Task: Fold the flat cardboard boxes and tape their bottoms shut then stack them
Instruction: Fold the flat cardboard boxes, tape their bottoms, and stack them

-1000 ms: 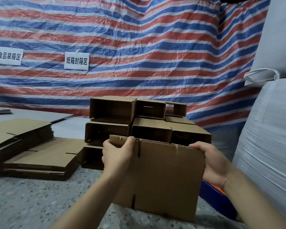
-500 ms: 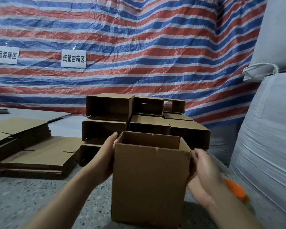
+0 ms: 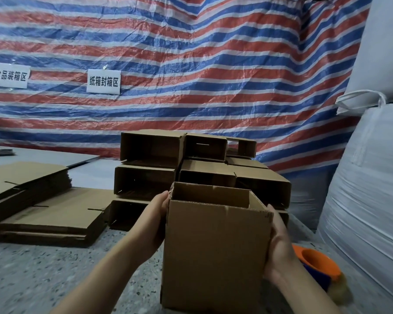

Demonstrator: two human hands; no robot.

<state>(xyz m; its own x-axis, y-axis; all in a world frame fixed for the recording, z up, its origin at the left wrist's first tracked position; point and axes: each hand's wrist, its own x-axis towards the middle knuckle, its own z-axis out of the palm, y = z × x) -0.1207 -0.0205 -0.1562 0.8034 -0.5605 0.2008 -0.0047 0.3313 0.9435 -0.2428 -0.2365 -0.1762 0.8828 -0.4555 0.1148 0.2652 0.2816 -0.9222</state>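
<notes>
Both hands are pressing flat against opposite sides of an upright, open-topped cardboard box, the left hand on its left wall, the right hand on its right. Box is standing on the speckled desk, just before a stack of folded boxes. Flat cardboard piles are lying leftward; an orange tape dispenser is sitting rightward.

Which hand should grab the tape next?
Right hand, probably: the orange tape dispenser lies just beside it on the floor. The left hand is across the opened box and can steady it.
</notes>
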